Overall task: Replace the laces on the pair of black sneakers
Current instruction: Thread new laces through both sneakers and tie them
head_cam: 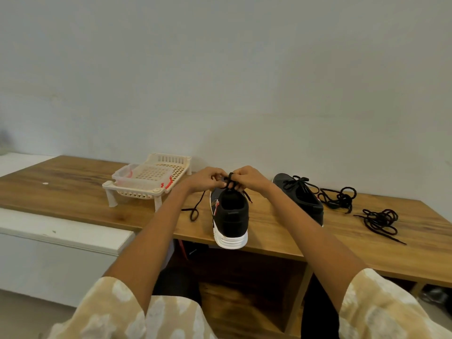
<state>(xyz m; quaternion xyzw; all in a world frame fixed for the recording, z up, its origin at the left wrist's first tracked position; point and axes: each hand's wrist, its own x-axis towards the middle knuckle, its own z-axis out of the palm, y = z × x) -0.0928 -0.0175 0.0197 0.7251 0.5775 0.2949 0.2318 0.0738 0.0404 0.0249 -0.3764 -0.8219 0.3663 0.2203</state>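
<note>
Pinching lace [230, 181], fingers [221, 178] hiding knot, sneaker [231, 216] tongue unseen

Counter [73, 187]: wood, visible grain, satin sheen. Near sneaker [231, 216]: matt black knit cloth upper, white ribbed rubbery sole, slight gloss. Far sneaker [299, 196]: matt black cloth too. Lace [197, 209] on the near one and the loose laces [379, 221]: black woven cord, matt, a bit fuzzy. Rack [149, 177]: cream plastic, perforated, smooth. Tub [122, 176] in it: clear plastic, red clips. Sleeves [127, 311]: soft printed cloth, matt. Wall [220, 69]: flat matt paint.
</note>
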